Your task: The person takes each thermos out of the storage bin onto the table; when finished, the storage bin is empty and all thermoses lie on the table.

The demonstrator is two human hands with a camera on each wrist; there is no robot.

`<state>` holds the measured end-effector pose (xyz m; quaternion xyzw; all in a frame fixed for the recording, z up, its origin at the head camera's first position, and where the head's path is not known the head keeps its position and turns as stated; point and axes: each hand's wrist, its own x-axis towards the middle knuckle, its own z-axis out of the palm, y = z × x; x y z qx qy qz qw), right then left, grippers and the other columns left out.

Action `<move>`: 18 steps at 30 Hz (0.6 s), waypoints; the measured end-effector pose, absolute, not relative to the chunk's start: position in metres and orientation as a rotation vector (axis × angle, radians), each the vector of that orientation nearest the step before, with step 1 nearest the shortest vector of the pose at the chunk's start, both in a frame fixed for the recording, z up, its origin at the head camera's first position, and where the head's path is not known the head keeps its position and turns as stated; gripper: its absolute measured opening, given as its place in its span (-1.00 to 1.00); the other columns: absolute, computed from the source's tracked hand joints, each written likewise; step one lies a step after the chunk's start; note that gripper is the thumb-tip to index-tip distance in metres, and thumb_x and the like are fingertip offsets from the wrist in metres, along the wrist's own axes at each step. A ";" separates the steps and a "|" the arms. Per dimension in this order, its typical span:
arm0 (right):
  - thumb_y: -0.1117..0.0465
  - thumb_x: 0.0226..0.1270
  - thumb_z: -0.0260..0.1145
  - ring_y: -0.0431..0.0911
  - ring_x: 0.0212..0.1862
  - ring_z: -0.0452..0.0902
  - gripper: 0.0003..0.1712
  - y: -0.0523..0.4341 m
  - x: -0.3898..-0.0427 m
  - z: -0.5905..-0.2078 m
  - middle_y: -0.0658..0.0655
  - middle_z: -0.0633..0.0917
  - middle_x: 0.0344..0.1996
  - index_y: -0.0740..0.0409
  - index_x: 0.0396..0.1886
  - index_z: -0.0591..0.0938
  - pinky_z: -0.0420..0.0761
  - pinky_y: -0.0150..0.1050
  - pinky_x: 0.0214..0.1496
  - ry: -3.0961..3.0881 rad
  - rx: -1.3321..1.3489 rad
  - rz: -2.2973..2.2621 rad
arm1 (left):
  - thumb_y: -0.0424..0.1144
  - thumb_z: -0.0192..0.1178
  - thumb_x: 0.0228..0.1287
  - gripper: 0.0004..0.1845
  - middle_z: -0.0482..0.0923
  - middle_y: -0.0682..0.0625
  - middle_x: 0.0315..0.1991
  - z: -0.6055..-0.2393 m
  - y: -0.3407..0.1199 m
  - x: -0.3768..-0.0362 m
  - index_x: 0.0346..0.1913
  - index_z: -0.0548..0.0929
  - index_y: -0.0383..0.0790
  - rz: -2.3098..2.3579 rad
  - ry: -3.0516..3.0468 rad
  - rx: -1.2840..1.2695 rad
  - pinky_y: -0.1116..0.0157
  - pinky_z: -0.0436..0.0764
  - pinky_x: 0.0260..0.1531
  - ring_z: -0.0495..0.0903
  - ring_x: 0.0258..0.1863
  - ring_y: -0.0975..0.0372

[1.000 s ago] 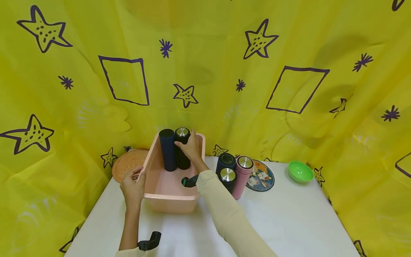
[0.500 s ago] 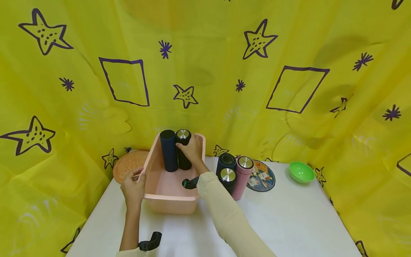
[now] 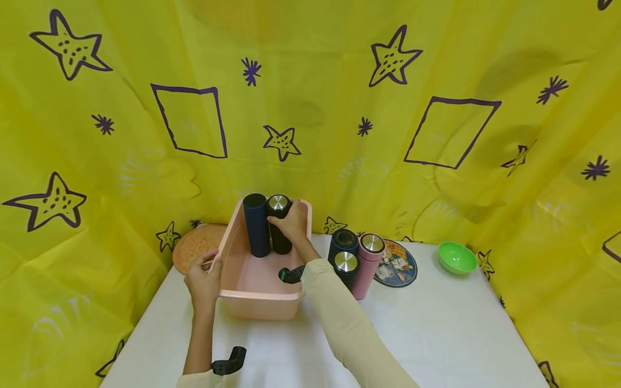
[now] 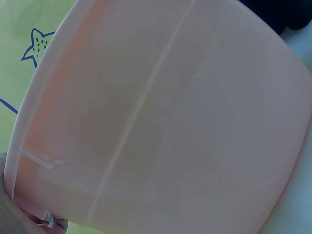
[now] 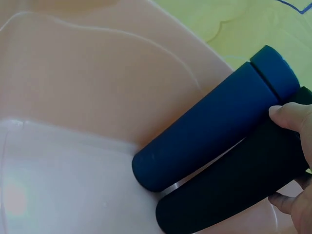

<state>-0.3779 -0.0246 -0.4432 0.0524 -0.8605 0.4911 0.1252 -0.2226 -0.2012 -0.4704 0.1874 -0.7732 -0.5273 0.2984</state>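
A peach plastic tub (image 3: 257,308) stands on the table, and my left hand (image 3: 202,280) grips its left rim, fingers curled over the edge. Inside it, toward the back, a dark blue flask (image 3: 257,229) stands upright. Right beside that is a black flask (image 3: 281,237) with a steel-topped lid. My right hand (image 3: 292,220) holds the black flask near its top, thumb on the near side. In the right wrist view the base of the black flask (image 5: 195,209) is at the tub floor, close to the base of the blue flask (image 5: 209,126).
Right of the tub stand another dark blue flask (image 3: 344,240), a black flask with a steel top (image 3: 346,264) and a pink flask (image 3: 368,269). Behind them lies a round patterned mat (image 3: 400,264). A green bowl (image 3: 457,258) sits far right; a round tan board (image 3: 194,245) is behind the tub's left.
The black flask's top has dropped slightly relative to the blue flask beside it, with my right hand still around it. My left hand has stayed on the tub's rim.
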 end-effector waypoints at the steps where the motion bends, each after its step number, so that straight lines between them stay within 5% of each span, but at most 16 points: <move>1: 0.10 -0.04 0.59 0.09 0.16 0.46 -0.12 -0.024 -0.377 -0.443 0.27 0.53 0.09 0.30 0.21 0.35 0.51 -0.07 0.24 -2.501 0.159 1.432 | -0.36 0.24 0.27 -0.75 0.63 -0.28 -0.06 -0.471 -0.202 -0.223 -0.02 0.71 -0.36 -1.400 -2.053 0.497 0.72 0.39 -0.48 0.40 -0.44 0.66; 8: 0.14 -0.03 0.59 0.12 0.17 0.48 -0.15 -0.021 -0.376 -0.438 0.30 0.51 0.10 0.33 0.18 0.35 0.51 -0.05 0.23 -2.442 0.185 1.492 | -0.34 0.24 0.28 -0.75 0.66 -0.25 -0.08 -0.469 -0.203 -0.226 -0.01 0.71 -0.33 -1.380 -2.064 0.490 0.71 0.38 -0.46 0.48 -0.36 0.45; 18: 0.11 -0.03 0.58 0.15 0.12 0.55 -0.14 -0.016 -0.371 -0.426 0.34 0.59 0.06 0.31 0.19 0.33 0.56 -0.01 0.17 -2.387 0.198 1.515 | -0.35 0.24 0.27 -0.74 0.67 -0.25 -0.08 -0.470 -0.202 -0.224 -0.01 0.71 -0.34 -1.402 -2.056 0.499 0.71 0.38 -0.46 0.43 -0.42 0.58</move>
